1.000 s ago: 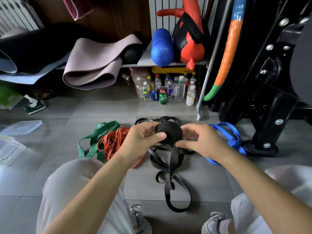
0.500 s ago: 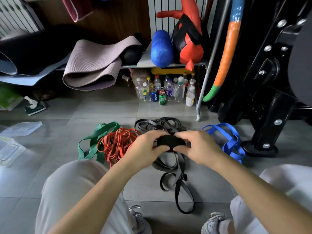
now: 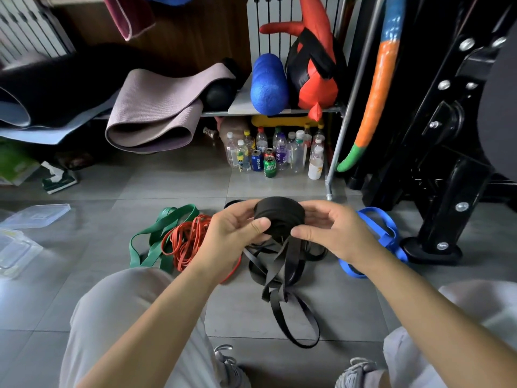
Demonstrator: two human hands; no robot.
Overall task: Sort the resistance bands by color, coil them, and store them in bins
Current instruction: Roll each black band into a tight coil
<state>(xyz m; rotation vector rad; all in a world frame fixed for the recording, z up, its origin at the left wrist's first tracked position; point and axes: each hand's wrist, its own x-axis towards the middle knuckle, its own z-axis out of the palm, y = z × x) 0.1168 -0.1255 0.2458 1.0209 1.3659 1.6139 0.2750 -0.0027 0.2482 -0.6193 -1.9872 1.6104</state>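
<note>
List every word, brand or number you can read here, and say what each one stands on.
"PEPSI": on the blue drink can among the bottles under the shelf.
Too blurred to read: the logo on the green drink can.
Too small to read: the print on the purple-labelled clear bottle.
Too small to read: a white mark on the green flat resistance band.
Nothing else is legible.

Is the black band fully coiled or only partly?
Partly. The black band is rolled between left hand and right hand; loose loops hang down.
</note>
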